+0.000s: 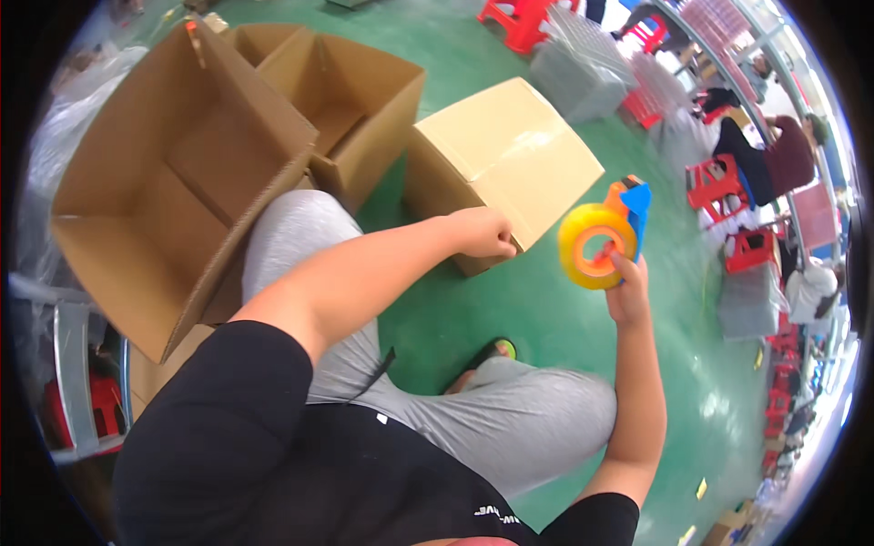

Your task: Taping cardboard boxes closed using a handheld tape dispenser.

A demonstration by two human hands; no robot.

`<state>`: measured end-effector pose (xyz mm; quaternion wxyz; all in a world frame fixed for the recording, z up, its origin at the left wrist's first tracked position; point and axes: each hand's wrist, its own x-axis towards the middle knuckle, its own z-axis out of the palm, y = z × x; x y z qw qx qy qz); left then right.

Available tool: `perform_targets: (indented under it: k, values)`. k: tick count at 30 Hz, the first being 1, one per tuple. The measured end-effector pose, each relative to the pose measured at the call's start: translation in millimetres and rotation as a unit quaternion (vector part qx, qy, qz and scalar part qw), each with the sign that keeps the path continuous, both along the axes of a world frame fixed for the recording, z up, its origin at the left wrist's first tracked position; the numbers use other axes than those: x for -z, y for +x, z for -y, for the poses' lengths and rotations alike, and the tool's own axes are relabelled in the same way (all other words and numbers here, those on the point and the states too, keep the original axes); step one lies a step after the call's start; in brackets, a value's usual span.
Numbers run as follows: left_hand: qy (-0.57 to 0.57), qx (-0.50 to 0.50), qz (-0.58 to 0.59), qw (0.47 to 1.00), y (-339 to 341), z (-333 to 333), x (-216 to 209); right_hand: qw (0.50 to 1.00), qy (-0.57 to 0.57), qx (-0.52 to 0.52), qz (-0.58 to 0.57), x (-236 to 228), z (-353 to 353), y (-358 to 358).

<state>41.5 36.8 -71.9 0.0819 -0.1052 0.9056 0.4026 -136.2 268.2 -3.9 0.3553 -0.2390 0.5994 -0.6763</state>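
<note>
Red stools (521, 35) stand on green floor (701, 337).

The right hand (628, 289) has room rightward; leftward, the closed carton (510, 141) apparently obstructs.

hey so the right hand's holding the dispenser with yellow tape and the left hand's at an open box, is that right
No, the left hand is at a closed box, as the head view shows; the right hand does hold the dispenser with yellow tape.

From here I see a closed brown carton (506, 155) sitting askew at upper centre; right of it, held up, an orange-and-blue tape dispenser (639, 207) with a yellow roll (579, 223).
</note>
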Motion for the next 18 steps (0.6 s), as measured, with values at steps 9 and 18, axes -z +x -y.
perform_targets:
  k: [9,18]
  values:
    - [-0.412,-0.142,-0.053,0.899,4,50,54,0.987,-0.071,-0.103,0.105,5,-11,1]
    - [-0.402,-0.100,-0.266,0.871,-33,-15,69,0.991,-0.040,-0.112,0.057,-4,-3,2]
